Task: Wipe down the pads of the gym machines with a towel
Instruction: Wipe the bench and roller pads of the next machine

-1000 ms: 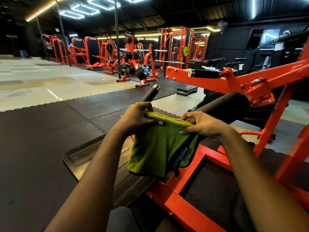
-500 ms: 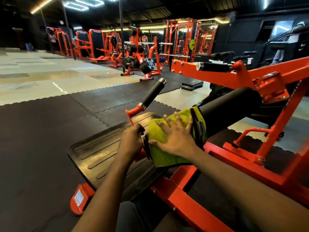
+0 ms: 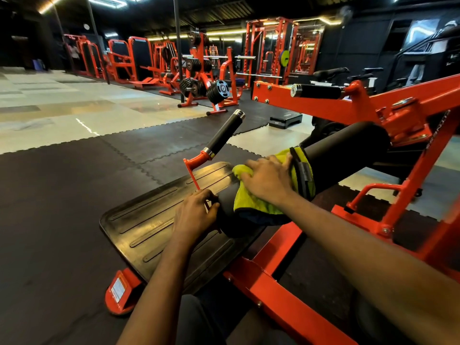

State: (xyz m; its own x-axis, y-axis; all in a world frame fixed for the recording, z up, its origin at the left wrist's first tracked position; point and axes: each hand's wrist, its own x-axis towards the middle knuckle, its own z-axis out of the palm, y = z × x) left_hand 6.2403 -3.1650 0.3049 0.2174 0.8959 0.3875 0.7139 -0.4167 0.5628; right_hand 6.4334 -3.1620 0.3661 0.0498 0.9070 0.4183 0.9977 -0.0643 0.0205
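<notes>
A black roller pad (image 3: pixel 343 155) runs across the red machine frame (image 3: pixel 278 247) in front of me. A yellow-green towel (image 3: pixel 258 202) with a dark trim is draped over the pad's near end. My right hand (image 3: pixel 268 180) lies flat on the towel, fingers spread, pressing it onto the pad. My left hand (image 3: pixel 196 215) curls its fingers round the thin red bracket (image 3: pixel 193 174) at the pad's left end. The bracket carries a black handle grip (image 3: pixel 225 133) that points up and away.
A ribbed black footplate (image 3: pixel 149 225) lies below my hands on the dark rubber floor mat (image 3: pixel 49 195). More red frame and a second black grip (image 3: pixel 316 92) stand to the right. Weight racks (image 3: pixel 199 88) and other red machines line the back across pale floor.
The towel went from being held up in both hands to lying on the pad. My right hand has slid it rightwards along the pad; my left hand took hold of the bracket.
</notes>
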